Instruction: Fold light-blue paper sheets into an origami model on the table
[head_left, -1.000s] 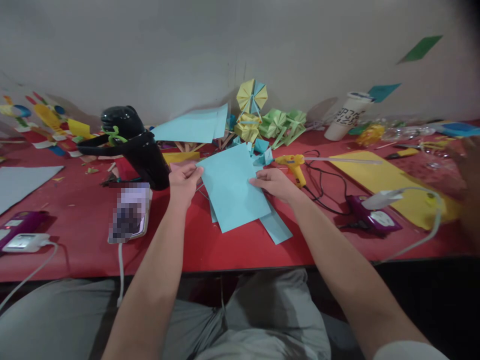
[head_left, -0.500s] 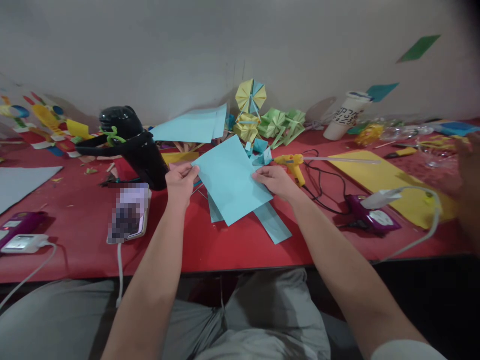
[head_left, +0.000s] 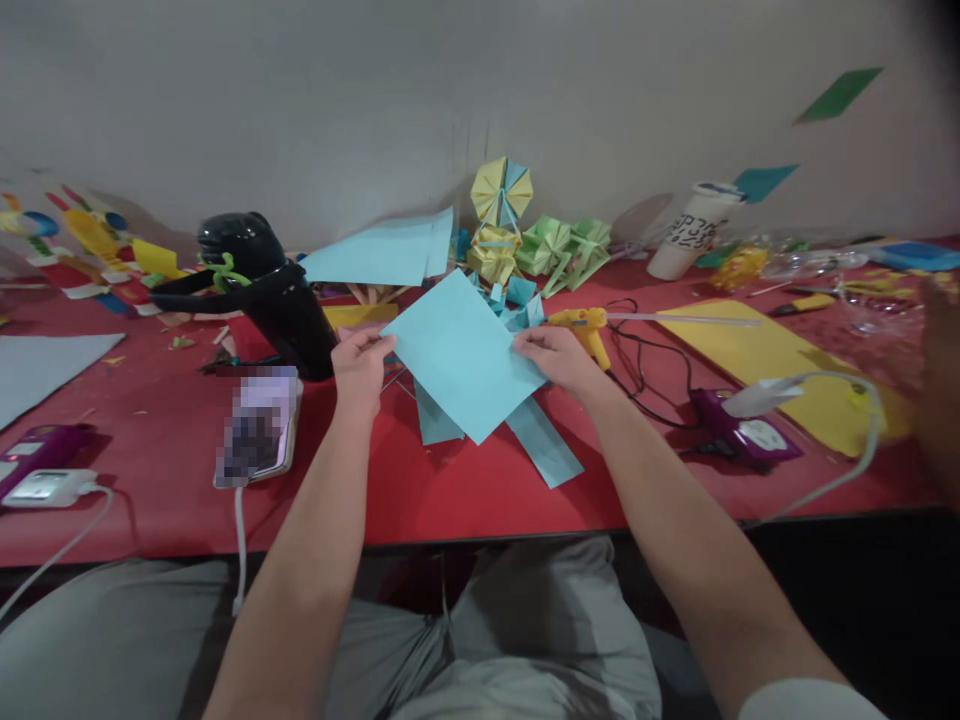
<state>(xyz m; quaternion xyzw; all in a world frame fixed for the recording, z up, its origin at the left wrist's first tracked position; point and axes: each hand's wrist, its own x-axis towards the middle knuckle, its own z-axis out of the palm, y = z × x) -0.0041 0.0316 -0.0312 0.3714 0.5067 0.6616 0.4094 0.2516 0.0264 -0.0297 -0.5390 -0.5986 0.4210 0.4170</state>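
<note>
A square sheet of light-blue paper (head_left: 466,358) is stretched between my hands above the red table, one corner pointing toward me. My left hand (head_left: 361,362) pinches its left corner between thumb and fingers. At the right corner my right hand (head_left: 551,352) grips it the same way. Beneath the sheet lie a blue paper strip (head_left: 546,445) and another blue piece (head_left: 436,418), both partly covered. Small folded blue paper pieces (head_left: 523,305) sit just behind it. Farther back stand yellow-and-blue folded paper shapes (head_left: 501,192) and green ones (head_left: 566,245).
A black tumbler (head_left: 289,325) and a phone (head_left: 262,425) on a cable are at left. To the right are a yellow glue gun (head_left: 585,322), a purple power socket (head_left: 750,432), yellow paper (head_left: 757,350) and a white cup (head_left: 691,232). Another person's blurred hand (head_left: 937,370) shows at the right edge.
The blue sheet has turned slightly between my hands, its near corner shifting right. My right hand has moved a little to the right. The other person's hand has shifted at the right edge.
</note>
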